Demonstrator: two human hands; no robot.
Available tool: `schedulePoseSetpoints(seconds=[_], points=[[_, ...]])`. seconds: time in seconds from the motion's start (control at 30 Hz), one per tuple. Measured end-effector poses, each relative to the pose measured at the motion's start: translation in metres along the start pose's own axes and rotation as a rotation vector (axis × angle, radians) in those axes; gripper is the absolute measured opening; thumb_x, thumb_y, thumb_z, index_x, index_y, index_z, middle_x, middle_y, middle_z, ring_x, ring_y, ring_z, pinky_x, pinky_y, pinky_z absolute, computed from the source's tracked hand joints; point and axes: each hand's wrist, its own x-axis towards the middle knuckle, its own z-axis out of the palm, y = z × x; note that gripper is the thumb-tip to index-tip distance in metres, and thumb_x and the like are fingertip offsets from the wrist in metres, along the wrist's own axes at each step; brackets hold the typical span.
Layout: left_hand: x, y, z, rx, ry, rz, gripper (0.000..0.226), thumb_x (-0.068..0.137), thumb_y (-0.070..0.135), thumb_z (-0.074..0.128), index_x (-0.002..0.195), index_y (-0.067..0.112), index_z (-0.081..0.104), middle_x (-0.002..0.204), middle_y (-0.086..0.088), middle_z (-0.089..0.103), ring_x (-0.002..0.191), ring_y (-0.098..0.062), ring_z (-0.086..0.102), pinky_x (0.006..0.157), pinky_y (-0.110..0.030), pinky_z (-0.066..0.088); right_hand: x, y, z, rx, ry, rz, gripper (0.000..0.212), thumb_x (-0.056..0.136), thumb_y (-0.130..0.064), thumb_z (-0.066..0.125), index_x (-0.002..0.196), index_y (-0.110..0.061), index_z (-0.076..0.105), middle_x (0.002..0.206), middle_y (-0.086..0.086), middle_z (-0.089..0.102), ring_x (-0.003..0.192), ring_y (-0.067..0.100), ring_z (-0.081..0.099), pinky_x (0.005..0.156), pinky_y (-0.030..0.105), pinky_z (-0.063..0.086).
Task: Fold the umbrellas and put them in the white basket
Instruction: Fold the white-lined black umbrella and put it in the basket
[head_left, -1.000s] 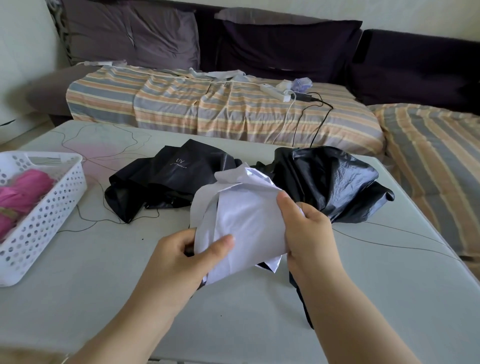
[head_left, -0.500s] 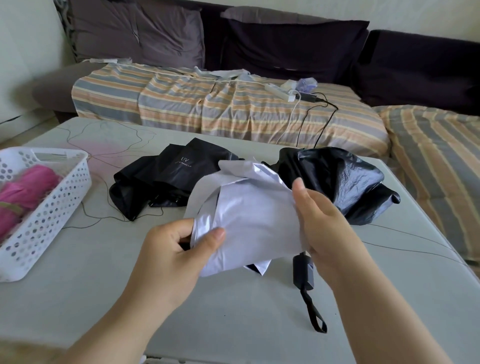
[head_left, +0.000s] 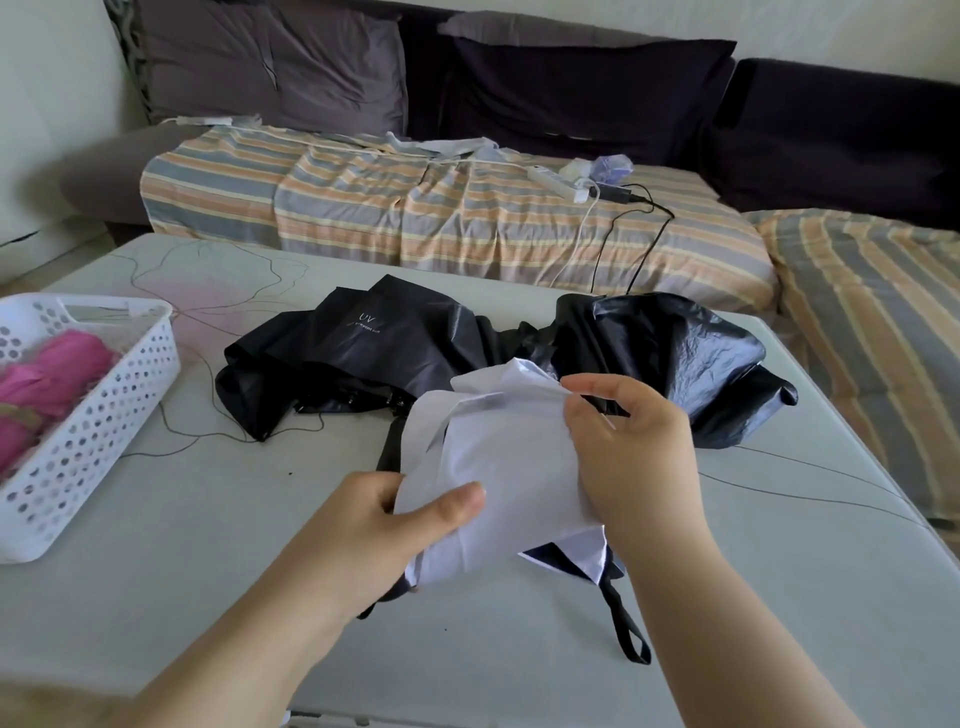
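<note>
Pinching white umbrella (head_left: 498, 467) cloth: right hand (head_left: 631, 457) fingers at top, left hand (head_left: 374, 530) gripping bottom, above tabletop (head_left: 208, 545). Black umbrella (head_left: 363, 353) behind reads "UV". White basket (head_left: 98, 415) left, pink umbrella (head_left: 47, 384) inside.

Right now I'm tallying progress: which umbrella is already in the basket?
The pink umbrella, lying in the white basket. The white umbrella is held in both hands; the black umbrella lies loose on the table.
</note>
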Motion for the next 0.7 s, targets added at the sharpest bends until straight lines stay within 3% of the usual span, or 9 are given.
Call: schedulePoseSetpoints(seconds=[0.1, 0.17, 0.27, 0.37, 0.43, 0.53, 0.63, 0.7], points=[[-0.004, 0.002, 0.007, -0.049, 0.122, 0.090, 0.052, 0.074, 0.045, 0.076, 0.047, 0.010, 0.048, 0.041, -0.003, 0.044, 0.038, -0.011, 0.034, 0.044, -0.017, 0.027, 0.003, 0.001, 0.002, -0.025, -0.035, 0.085, 0.018, 0.090, -0.018, 0.059, 0.086, -0.034, 0.067, 0.070, 0.004, 0.062, 0.058, 0.017, 0.050, 0.054, 0.023, 0.043], [-0.006, 0.001, 0.011, -0.026, 0.174, 0.169, 0.047, 0.082, 0.028, 0.069, 0.045, 0.016, 0.043, 0.041, 0.008, 0.030, 0.039, -0.009, 0.024, 0.039, -0.015, 0.019, 0.009, 0.002, 0.001, -0.071, -0.063, 0.115, 0.014, 0.090, -0.024, 0.060, 0.098, -0.033, 0.068, 0.088, -0.003, 0.067, 0.074, 0.014, 0.060, 0.070, 0.028, 0.050], [-0.005, 0.003, 0.007, -0.062, 0.184, 0.194, 0.043, 0.081, 0.028, 0.071, 0.047, 0.014, 0.049, 0.044, 0.008, 0.030, 0.042, -0.010, 0.024, 0.042, -0.018, 0.020, 0.011, 0.001, -0.010, -0.056, -0.185, 0.063, 0.032, 0.089, -0.045, 0.060, 0.121, -0.041, 0.058, 0.115, -0.018, 0.062, 0.102, 0.003, 0.060, 0.085, 0.025, 0.048], [0.003, 0.003, -0.005, -0.193, 0.196, 0.149, 0.048, 0.066, 0.044, 0.080, 0.065, 0.001, 0.059, 0.060, -0.006, 0.042, 0.058, -0.018, 0.036, 0.060, -0.030, 0.026, 0.007, -0.001, -0.017, 0.277, -0.370, 0.091, 0.062, 0.075, -0.051, 0.071, 0.131, -0.040, 0.047, 0.111, -0.016, 0.069, 0.103, -0.001, 0.064, 0.086, 0.023, 0.047], [0.005, 0.005, -0.009, -0.225, 0.218, 0.141, 0.056, 0.061, 0.047, 0.071, 0.073, -0.006, 0.057, 0.066, -0.008, 0.043, 0.063, -0.023, 0.034, 0.062, -0.038, 0.023, 0.008, 0.005, -0.013, 0.293, -0.285, 0.145, 0.065, 0.073, -0.044, 0.077, 0.128, -0.023, 0.049, 0.111, -0.004, 0.067, 0.100, 0.009, 0.066, 0.084, 0.031, 0.054], [0.003, 0.008, -0.007, -0.220, 0.265, 0.148, 0.076, 0.054, 0.056, 0.069, 0.079, -0.013, 0.051, 0.068, -0.006, 0.042, 0.064, -0.022, 0.033, 0.063, -0.037, 0.023, 0.006, 0.003, -0.007, 0.198, -0.234, 0.240, 0.053, 0.078, -0.045, 0.070, 0.107, -0.002, 0.060, 0.104, 0.013, 0.068, 0.090, 0.016, 0.069, 0.076, 0.031, 0.059], [0.003, 0.006, -0.007, -0.231, 0.251, 0.131, 0.069, 0.061, 0.050, 0.070, 0.080, -0.014, 0.051, 0.068, -0.007, 0.042, 0.062, -0.023, 0.033, 0.061, -0.037, 0.023, 0.004, 0.001, -0.008, 0.258, -0.334, 0.283, 0.042, 0.084, -0.039, 0.065, 0.100, 0.000, 0.066, 0.098, 0.012, 0.073, 0.084, 0.016, 0.072, 0.082, 0.033, 0.058], [0.001, 0.005, -0.004, -0.204, 0.207, 0.152, 0.071, 0.064, 0.052, 0.078, 0.075, -0.012, 0.051, 0.062, -0.006, 0.038, 0.056, -0.020, 0.031, 0.055, -0.031, 0.023, 0.003, -0.002, -0.008, 0.331, -0.341, 0.308, 0.030, 0.087, -0.030, 0.066, 0.096, -0.002, 0.068, 0.092, 0.009, 0.074, 0.079, 0.016, 0.070, 0.078, 0.031, 0.058]])
